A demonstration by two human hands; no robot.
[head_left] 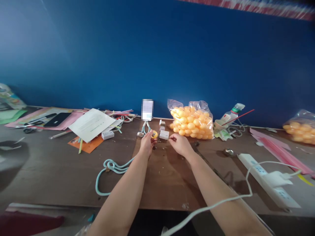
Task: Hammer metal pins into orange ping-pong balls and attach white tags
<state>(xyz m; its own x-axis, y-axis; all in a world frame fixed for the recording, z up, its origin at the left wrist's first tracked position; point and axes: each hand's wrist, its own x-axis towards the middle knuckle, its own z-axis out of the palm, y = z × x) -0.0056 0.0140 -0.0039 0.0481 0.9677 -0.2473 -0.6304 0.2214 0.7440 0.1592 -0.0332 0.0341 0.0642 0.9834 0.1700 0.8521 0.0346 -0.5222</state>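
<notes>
My left hand (147, 143) is closed around a small yellow ball (155, 134), held between thumb and fingers just above the table. My right hand (180, 144) is in a pinch beside a small white box (164, 135); whatever its fingertips hold is too small to make out. Behind that box lies another small pale box (162, 124). A shiny metallic object (140, 134) lies just left of my left hand. At the back, a phone-like card with a blurred front (147, 109) stands against the wall, a light blue cord (115, 165) lying nearer to me.
To the right sits a clear bag of orange balls (192, 123), with a bottle (233, 113) and a cup (220, 125) beyond. A power strip (254, 168) trails a white cable across my right forearm. Papers (93, 124) and a dark phone (57, 120) lie left.
</notes>
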